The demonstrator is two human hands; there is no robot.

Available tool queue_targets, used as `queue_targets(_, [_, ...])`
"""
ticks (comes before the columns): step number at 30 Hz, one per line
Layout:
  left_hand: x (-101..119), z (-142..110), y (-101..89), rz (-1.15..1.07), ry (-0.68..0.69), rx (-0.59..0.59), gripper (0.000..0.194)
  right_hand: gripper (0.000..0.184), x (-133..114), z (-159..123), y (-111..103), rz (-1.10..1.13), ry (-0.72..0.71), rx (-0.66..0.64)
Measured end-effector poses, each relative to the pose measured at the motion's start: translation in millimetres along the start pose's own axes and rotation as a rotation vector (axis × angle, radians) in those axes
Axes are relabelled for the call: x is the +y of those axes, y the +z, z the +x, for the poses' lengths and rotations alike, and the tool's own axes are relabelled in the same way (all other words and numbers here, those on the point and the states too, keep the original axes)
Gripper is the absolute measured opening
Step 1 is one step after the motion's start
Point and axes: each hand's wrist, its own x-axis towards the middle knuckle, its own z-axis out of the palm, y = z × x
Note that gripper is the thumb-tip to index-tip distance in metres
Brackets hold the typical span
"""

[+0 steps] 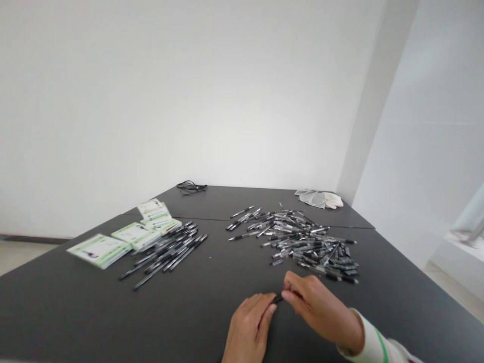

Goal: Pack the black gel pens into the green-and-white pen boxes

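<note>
Near the front of the dark table, my left hand (pixel 250 325) and my right hand (pixel 316 307) meet at a black pen (pixel 278 298). Only a short dark stretch of it shows between the fingertips; the rest is hidden by my hands. My left thumb and fingers pinch one end, and my right fingers pinch the other. Just beyond my right hand spreads a jumbled heap of clear and black pens and pen parts (pixel 298 239). A more aligned pile of pens (pixel 172 252) lies further left.
Several green and white packs (pixel 100 250) lie at the left, touching the aligned pens. A coiled black cable (pixel 191 187) rests at the table's back edge. White mesh cloth (pixel 312 197) and a cream-coloured glove (pixel 333 200) lie at the back right. A white wall stands behind.
</note>
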Motion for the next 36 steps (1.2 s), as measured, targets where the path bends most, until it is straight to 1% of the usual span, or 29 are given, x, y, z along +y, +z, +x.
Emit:
queue_targets(2, [0, 0, -0.7, 0.010, 0.021, 0.003, 0.025, 0.032, 1, 1, 1, -0.107, 0.006, 0.022])
queue_targets(4, [1, 0, -1.9, 0.026, 0.036, 0.013, 0.026, 0.042, 3, 2, 2, -0.103, 0.027, 0.001])
queue_targets(7, [1, 1, -3.6, 0.041, 0.033, 0.016, 0.026, 0.040, 5, 2, 4, -0.007, 0.050, -0.018])
queue_targets(10, [2, 1, -4.3, 0.068, 0.057, 0.003, 0.026, 0.040, 9, 1, 6, -0.018, 0.058, 0.004])
queue_targets(11, [3, 1, -4.4, 0.091, 0.078, -0.005, 0.026, 0.041, 10, 0, 6, 0.019, 0.078, -0.020])
queue_targets(12, [4, 1, -4.3, 0.121, 0.101, -0.011, 0.026, 0.043, 12, -1, 6, 0.102, 0.121, -0.062])
queue_targets(15, [6, -2, -2.9, 0.204, 0.156, -0.023, 0.027, 0.045, 14, -2, 5, 0.462, 0.308, -0.220])
queue_targets(16, [5, -3, -2.0, 0.213, 0.147, -0.020, 0.027, 0.044, 15, 0, 3, 0.530, 0.335, -0.263])
queue_targets(17, [4, -3, -1.1, 0.210, 0.115, -0.018, 0.027, 0.044, 16, 3, 0, 0.539, 0.322, -0.292])
queue_targets(18, [2, -3, -0.2, 0.201, 0.068, -0.013, 0.027, 0.042, 18, 8, -3, 0.465, 0.265, -0.286])
queue_targets(19, [0, -2, 0.5, 0.190, 0.010, -0.007, 0.026, 0.039, 20, 14, -6, 0.333, 0.185, -0.245])
queue_targets(21, [-6, 2, 0.8, 0.178, -0.095, -0.005, 0.025, 0.027, 30, 29, -9, 0.036, 0.042, -0.101])
queue_targets(23, [-10, 6, -0.7, 0.182, -0.161, -0.019, 0.021, 0.017, 44, 43, -7, -0.164, -0.024, 0.020])
queue_targets(24, [-12, 8, -2.1, 0.187, -0.188, -0.026, 0.018, 0.016, 52, 49, -4, -0.210, -0.030, 0.040])
queue_targets(27, [-16, 10, -7.9, 0.206, -0.242, -0.043, 0.010, 0.016, 71, 59, 10, -0.278, -0.046, 0.031])
queue_targets(31, [-19, 10, -15.0, 0.221, -0.261, -0.067, 0.008, 0.016, 82, 62, 26, -0.294, -0.068, 0.038])
queue_targets(33, [-21, 10, -17.1, 0.216, -0.261, -0.081, 0.010, 0.015, 84, 60, 28, -0.276, -0.075, 0.042])
queue_targets(36, [-21, 12, -18.4, 0.199, -0.263, -0.093, 0.012, 0.012, 79, 55, 24, -0.230, -0.079, 0.050])
